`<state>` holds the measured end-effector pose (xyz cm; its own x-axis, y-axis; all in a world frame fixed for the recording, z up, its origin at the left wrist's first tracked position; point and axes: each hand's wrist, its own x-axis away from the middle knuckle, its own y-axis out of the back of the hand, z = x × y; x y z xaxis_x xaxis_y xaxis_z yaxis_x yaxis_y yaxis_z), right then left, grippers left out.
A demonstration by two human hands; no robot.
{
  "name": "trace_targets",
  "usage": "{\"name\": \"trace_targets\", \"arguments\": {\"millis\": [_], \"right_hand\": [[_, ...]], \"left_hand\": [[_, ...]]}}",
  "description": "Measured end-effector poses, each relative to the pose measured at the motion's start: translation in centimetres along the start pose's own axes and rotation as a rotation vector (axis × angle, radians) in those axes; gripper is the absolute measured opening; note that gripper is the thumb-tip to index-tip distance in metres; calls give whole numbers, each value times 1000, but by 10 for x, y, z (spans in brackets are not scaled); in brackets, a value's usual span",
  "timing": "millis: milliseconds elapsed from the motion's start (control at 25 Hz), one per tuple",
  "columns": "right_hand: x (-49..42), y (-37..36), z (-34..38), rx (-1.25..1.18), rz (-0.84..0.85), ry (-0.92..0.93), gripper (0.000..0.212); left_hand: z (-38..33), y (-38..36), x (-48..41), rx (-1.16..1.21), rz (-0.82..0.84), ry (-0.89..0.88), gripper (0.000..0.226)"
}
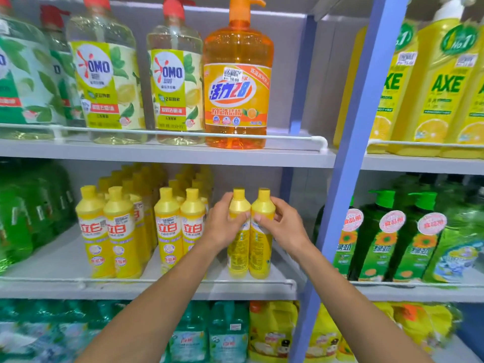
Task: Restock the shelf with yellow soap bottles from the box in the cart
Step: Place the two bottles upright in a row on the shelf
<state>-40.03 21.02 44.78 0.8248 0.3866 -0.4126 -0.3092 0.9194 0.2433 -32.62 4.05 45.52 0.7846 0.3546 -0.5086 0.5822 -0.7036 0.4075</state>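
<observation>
The left hand (222,224) curls round the shoulder of a slim yellow plastic soap bottle (237,260). The right hand (286,227) grasps a second yellow soap bottle (261,255) the same way. Both bottles stand upright and touching on the grey middle shelf (60,260), just behind its front rail. At nine o'clock of them stand rows of matching yellow bottles (167,229). At twelve o'clock, one shelf up, is a tall orange pump bottle (237,82).

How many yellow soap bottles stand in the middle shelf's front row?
6 yellow soap bottles: two left, two middle, two right, in the left hand and right hand. More behind, partly hidden.
</observation>
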Motion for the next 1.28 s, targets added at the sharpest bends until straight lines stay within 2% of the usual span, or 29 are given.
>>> {"name": "trace_targets", "arguments": {"millis": [160,240,360,560,680,880,960,1120,1200,1280], "right_hand": [[5,-4,-17,-73,-28,4,58],[8,-6,-17,-96,-32,-8,59],[11,-9,-25,-121,-10,-42,60],[23,-15,-39,-122,-48,-83,57],[26,-22,-39,-127,-125,-79,58],[29,-39,-37,-99,-258,-101,67],[31,-38,-36,-94,-230,-105,67],[36,-19,-36,-87,-19,-70,59],[37,-16,-39,-57,-13,-69,56],[37,-19,-41,-14,-102,-83,60]], "left_hand": [[13,-8,11,10,-34,-38,51],[20,-13,19,103,-37,-22,60],[37,-21,30,277,3,58,68],[57,-24,48,340,94,121,74],[59,-21,43,305,100,141,72],[49,-24,41,164,7,154,64],[48,-20,39,143,41,183,59],[50,-2,40,219,266,205,53],[47,1,41,199,300,207,54],[47,-4,42,83,241,202,55]]}}
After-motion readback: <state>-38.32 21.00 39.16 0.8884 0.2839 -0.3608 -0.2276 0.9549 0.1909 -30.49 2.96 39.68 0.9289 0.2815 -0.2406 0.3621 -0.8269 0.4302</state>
